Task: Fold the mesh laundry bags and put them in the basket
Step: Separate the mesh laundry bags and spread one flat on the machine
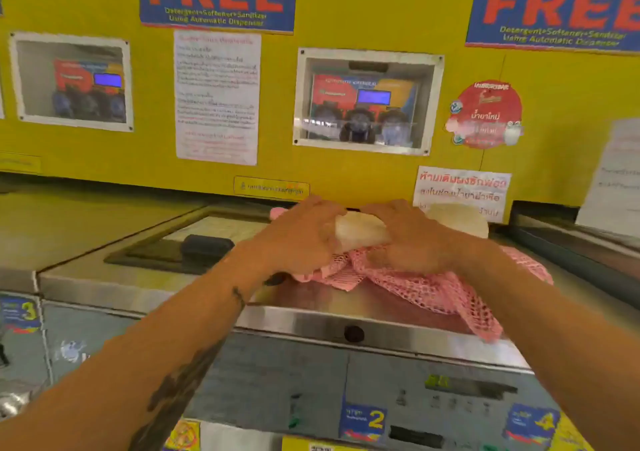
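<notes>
Pink bag (426,289): open-weave mesh, heaped loosely on the steel worktop (145,286) of washer no. 2, one corner hung over the front edge. Judged very light, limp and shapeless; snagging on fingers is likely; best taken at a hem or corners and drawn flat before creasing.

White bag (360,231): a pale, finer-meshed bundle, held above the pink bag. Left hand (299,237) is curled round one end, right hand (408,239) round the other; both grips are narrow and closed on the cloth. Judged soft, compressible, not slippery.

Second pale bundle (459,218): lies behind the right hand; its kind cannot be told.

Basket: not seen.
</notes>
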### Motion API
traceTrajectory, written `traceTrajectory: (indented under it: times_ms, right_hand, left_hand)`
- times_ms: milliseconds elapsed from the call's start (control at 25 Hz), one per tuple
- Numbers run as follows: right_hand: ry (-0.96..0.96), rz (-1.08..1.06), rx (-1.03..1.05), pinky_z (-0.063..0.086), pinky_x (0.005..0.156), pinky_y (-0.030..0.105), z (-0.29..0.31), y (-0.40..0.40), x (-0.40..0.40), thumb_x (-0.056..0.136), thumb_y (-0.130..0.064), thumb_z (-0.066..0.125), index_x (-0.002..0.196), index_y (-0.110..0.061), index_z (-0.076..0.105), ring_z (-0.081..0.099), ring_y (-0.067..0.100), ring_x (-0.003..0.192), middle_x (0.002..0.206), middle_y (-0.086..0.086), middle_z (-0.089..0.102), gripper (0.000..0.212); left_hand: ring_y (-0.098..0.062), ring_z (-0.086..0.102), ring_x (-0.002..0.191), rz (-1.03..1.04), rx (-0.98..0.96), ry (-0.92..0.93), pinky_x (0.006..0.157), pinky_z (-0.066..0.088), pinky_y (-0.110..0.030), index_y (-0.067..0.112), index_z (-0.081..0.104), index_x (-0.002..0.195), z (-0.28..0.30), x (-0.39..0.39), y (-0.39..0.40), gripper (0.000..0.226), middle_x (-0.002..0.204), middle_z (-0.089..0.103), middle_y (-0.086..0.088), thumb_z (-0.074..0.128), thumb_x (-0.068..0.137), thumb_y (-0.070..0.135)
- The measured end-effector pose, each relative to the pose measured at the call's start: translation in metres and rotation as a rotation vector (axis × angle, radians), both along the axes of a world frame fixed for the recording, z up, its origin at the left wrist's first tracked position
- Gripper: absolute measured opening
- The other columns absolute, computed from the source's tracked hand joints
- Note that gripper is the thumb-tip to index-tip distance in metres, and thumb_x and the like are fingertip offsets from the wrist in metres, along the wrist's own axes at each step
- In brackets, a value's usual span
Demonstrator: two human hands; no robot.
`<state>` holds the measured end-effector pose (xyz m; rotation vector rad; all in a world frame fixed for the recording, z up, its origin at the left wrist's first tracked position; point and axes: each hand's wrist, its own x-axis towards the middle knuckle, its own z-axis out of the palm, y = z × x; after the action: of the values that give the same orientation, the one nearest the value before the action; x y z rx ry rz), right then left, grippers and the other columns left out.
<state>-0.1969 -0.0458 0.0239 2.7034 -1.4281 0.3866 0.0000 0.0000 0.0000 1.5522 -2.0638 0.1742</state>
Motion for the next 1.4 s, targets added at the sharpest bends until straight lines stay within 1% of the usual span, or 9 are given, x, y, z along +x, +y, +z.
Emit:
traceTrajectory:
  times_ms: [160,440,640,840,920,1000,1080,1240,1400]
  right_hand:
    - [0.020,0.002,0.285,0.038,0.094,0.031,0.018,-0.028,0.010,0.089,-0.049,0.060,0.147,-0.029,0.034,0.049,0.019,0.121,0.138,-0.010,0.046,0.067]
    - [-0.295,-0.051,0.542,0.046,0.097,0.040,0.034,-0.054,-0.021,0.087,-0.056,0.057,0.132,-0.030,0.055,0.061,0.020,0.108,0.128,0.003,0.064,0.052]
    - [0.024,-0.129,0.400,0.041,0.100,0.036,0.023,-0.066,-0.035,0.089,-0.033,0.055,0.137,-0.025,0.047,0.052,0.020,0.119,0.133,-0.007,0.053,0.050]
    - [0.006,-0.024,0.296,0.047,0.087,0.043,0.015,-0.092,-0.044,0.089,-0.024,0.045,0.094,-0.028,0.059,0.060,0.022,0.090,0.099,0.004,0.067,0.015]
    - [-0.003,0.022,0.196,0.049,0.082,0.043,0.019,-0.099,-0.052,0.092,-0.027,0.044,0.095,-0.027,0.058,0.062,0.023,0.087,0.097,0.003,0.068,0.014]
    - [-0.024,0.046,0.118,0.050,0.083,0.045,0.020,-0.104,-0.060,0.094,-0.030,0.047,0.114,-0.028,0.058,0.063,0.025,0.096,0.108,0.003,0.068,0.023]
    - [0.022,0.029,0.061,0.051,0.083,0.046,0.021,-0.104,-0.067,0.094,-0.036,0.049,0.127,-0.032,0.051,0.061,0.027,0.101,0.115,0.004,0.064,0.032]
    - [0.209,-0.128,-0.143,0.046,0.078,0.042,0.029,-0.096,-0.085,0.091,-0.041,0.054,0.134,-0.030,0.045,0.057,0.029,0.101,0.114,0.005,0.051,0.045]
    - [0.358,-0.362,-0.049,0.046,0.078,0.037,0.027,-0.084,-0.095,0.090,-0.034,0.058,0.125,-0.020,0.055,0.056,0.025,0.099,0.117,0.008,0.051,0.038]
  left_hand:
    - [-0.021,0.044,0.125,-0.108,0.115,-0.059,0.104,0.039,-0.037,0.021,0.044,0.142,0.031,0.011,-0.043,0.051,0.132,0.046,-0.003,0.055,0.092,0.020]
    - [-0.026,0.054,0.101,-0.038,0.067,0.047,0.081,0.049,-0.044,0.024,0.040,0.124,0.036,-0.021,-0.085,0.043,0.122,0.048,-0.002,0.057,0.087,0.036]
    - [-0.026,0.055,0.102,0.038,0.060,-0.080,0.078,0.047,-0.040,0.020,0.040,0.121,0.026,-0.038,-0.090,0.042,0.122,0.049,-0.004,0.051,0.091,0.047]
    - [-0.015,0.048,0.086,-0.019,-0.028,-0.075,0.070,0.038,-0.033,0.026,0.048,0.086,0.029,-0.068,-0.059,0.022,0.092,0.050,0.005,0.043,0.093,0.045]
    - [-0.018,0.050,0.101,-0.081,0.130,-0.073,0.082,0.042,-0.037,0.027,0.055,0.109,0.024,-0.086,-0.051,0.040,0.103,0.051,0.005,0.041,0.089,0.059]
    - [-0.024,0.037,0.132,-0.083,0.390,-0.126,0.106,0.037,-0.045,0.028,0.032,0.146,0.017,-0.098,-0.052,0.079,0.141,0.041,0.000,0.044,0.081,0.072]
    - [-0.026,0.025,0.145,-0.055,0.476,-0.139,0.116,0.027,-0.049,0.033,0.011,0.154,0.013,-0.100,-0.060,0.089,0.160,0.023,0.002,0.053,0.083,0.064]
    - [-0.025,0.051,0.123,0.040,0.322,-0.202,0.098,0.044,-0.039,0.035,0.045,0.140,0.016,-0.078,-0.081,0.058,0.127,0.057,0.001,0.062,0.085,0.027]
    - [-0.018,0.058,0.102,0.205,0.243,-0.304,0.085,0.047,-0.033,0.030,0.065,0.110,0.022,-0.042,-0.088,0.020,0.102,0.053,0.006,0.061,0.090,0.031]
